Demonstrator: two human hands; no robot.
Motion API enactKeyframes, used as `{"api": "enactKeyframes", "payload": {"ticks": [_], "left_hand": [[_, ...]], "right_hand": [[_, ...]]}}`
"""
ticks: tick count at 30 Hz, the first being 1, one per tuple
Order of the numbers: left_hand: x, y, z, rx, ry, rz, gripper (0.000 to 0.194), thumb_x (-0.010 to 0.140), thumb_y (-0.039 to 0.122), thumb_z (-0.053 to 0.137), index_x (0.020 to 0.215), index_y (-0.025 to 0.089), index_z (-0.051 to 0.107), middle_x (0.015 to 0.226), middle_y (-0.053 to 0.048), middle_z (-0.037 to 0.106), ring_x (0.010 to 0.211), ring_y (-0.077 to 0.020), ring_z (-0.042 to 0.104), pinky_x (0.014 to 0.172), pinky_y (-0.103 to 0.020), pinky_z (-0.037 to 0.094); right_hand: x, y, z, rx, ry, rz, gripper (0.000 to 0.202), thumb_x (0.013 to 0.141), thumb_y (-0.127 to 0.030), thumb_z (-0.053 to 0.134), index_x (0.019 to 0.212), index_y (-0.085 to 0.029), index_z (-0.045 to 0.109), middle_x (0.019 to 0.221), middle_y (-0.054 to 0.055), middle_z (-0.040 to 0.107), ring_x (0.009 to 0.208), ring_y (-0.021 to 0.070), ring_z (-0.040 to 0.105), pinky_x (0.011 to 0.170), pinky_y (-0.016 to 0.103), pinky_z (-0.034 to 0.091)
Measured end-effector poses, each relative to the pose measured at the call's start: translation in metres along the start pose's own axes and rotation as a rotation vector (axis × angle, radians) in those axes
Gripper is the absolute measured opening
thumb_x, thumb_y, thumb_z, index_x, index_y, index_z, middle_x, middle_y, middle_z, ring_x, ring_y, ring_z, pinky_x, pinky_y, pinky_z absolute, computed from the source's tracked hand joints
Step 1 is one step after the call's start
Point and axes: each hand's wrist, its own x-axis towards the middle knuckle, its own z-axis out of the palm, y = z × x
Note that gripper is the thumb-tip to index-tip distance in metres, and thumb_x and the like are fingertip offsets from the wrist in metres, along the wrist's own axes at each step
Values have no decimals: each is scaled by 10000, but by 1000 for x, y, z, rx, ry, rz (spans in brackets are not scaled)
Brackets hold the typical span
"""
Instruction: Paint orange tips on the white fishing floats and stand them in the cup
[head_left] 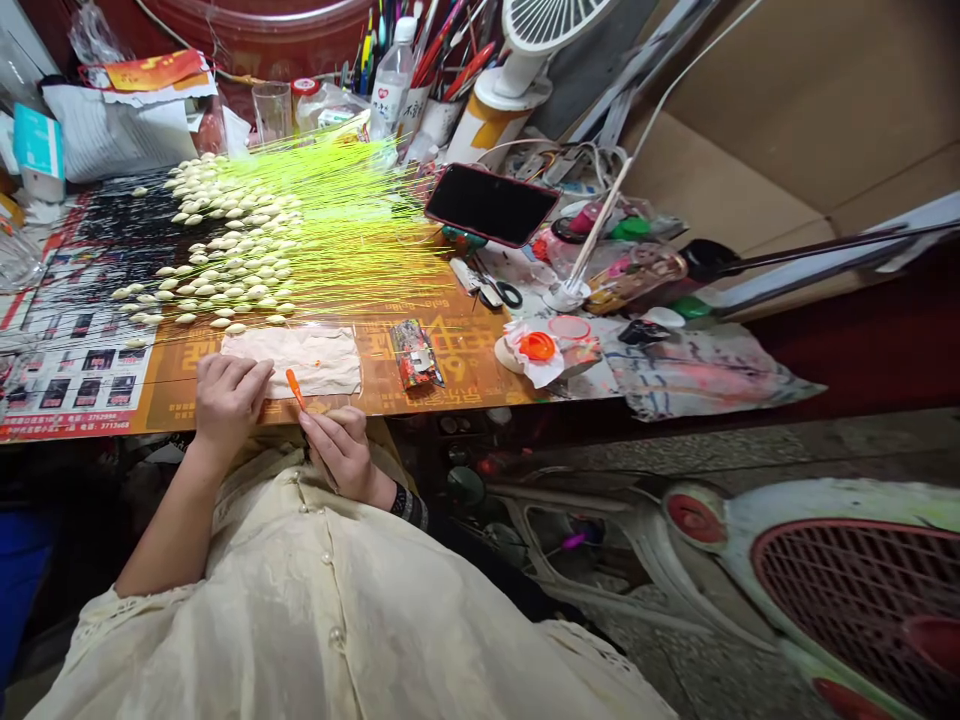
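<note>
One orange stick (295, 388): slanted away-left over the cloth (330, 362), pinched in right hand (345, 452).
Left hand (227, 398): at cloth's left end; I couldn't tell its grip.

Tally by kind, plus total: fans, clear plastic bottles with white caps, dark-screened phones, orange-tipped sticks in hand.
Fans, white desk fan and red-grilled floor fan: 2
White-capped clear plastic bottle: 1
Dark-screened phone: 1
Orange-tipped stick, right hand: 1
Total: 5
</note>
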Motion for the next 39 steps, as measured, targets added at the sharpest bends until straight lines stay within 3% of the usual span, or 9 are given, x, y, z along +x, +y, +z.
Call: {"api": "enactKeyframes", "payload": {"ticks": [19,28,34,39], "left_hand": [[-2,1,0,-11,-18,-22,176,978,228,614,1116,228,723,925,-50,745,881,-205,604,891,-395,406],[-5,0,-2,-21,-34,-57,200,988,247,592,1142,245,720,977,-63,748,929,-212,627,913,-404,415],[-17,-10,-10,-32,-27,-135,220,987,261,599,1174,270,715,1089,-81,740,1016,-223,649,945,-414,419],[-21,-12,-13,-5,-6,-137,235,988,257,594,1189,266,716,1077,-85,739,993,-221,646,936,-412,426]], "right_hand": [[0,-2,6,1,-26,15,544,1008,-198,541,1545,-211,450,1277,108,712,1117,219,619,1003,394,486],[2,-1,1,47,41,-18,574,986,-162,579,1544,-184,444,1215,114,726,1079,211,608,996,395,502],[7,-4,1,69,57,-71,449,991,-161,560,1439,-184,570,1200,101,723,1084,204,588,1008,403,484],[12,-10,7,52,30,-81,442,994,-152,527,1433,-182,564,1217,91,725,1085,204,578,1014,403,478]]}}
